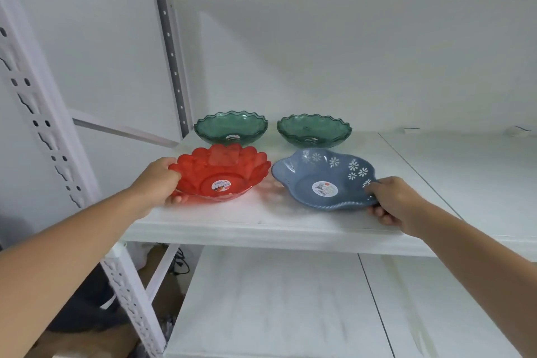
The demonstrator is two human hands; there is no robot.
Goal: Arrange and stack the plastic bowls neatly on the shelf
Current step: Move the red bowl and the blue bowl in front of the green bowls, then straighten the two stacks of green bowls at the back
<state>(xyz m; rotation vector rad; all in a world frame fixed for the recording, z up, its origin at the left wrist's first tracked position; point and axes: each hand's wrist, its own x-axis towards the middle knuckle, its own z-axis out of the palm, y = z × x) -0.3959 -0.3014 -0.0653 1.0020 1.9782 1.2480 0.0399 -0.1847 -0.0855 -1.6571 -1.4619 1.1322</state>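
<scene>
Four plastic bowls sit on the white shelf (261, 229) in two rows; none is stacked. Far row: a green bowl at far left (231, 128) and a second green bowl at far right (314, 130), both upright, scalloped rims, set apart from each other. Near row: a red petal-edged bowl (220, 172) at near left, a round label in its base; a blue bowl with white flower cut-outs (325, 180) at near right, also labelled; the two nearly touch at their rims. Left hand (158, 183): grip closed on the red bowl's left rim, thumb over the edge, fingers beneath. Right hand (390, 202): grip closed on the blue bowl's right rim, thumb on top, fingers under. A lower shelf (276, 305) lies below.
</scene>
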